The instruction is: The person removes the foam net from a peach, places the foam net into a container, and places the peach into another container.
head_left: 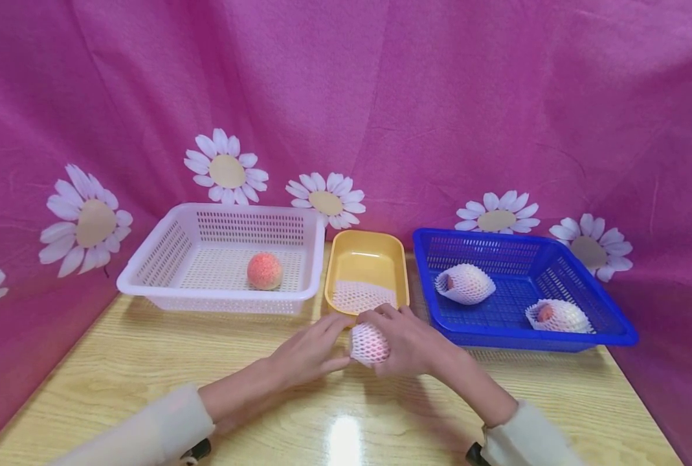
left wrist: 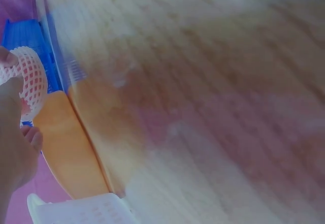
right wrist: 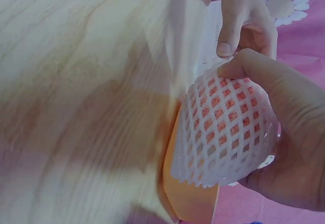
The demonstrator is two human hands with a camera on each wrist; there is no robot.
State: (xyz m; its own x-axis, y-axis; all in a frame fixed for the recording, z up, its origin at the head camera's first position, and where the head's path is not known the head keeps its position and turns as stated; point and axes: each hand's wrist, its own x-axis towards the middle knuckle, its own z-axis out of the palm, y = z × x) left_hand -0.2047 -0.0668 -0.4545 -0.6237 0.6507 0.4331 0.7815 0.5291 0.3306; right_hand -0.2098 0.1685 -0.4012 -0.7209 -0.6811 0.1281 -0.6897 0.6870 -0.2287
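Observation:
My right hand grips a reddish peach in a white foam net sleeve, just in front of the yellow tray. In the right wrist view, its thumb lies along the top of the net, and red fruit shows through the mesh. My left hand is at the left end of this peach, its thumb and fingers spread apart. Close to the right thumb, the left thumb points toward the net. An empty foam net lies in the yellow tray.
A white basket at the left holds one bare peach. At the right, a blue basket has two netted peaches inside. Behind the wooden table hangs a pink cloth with daisies.

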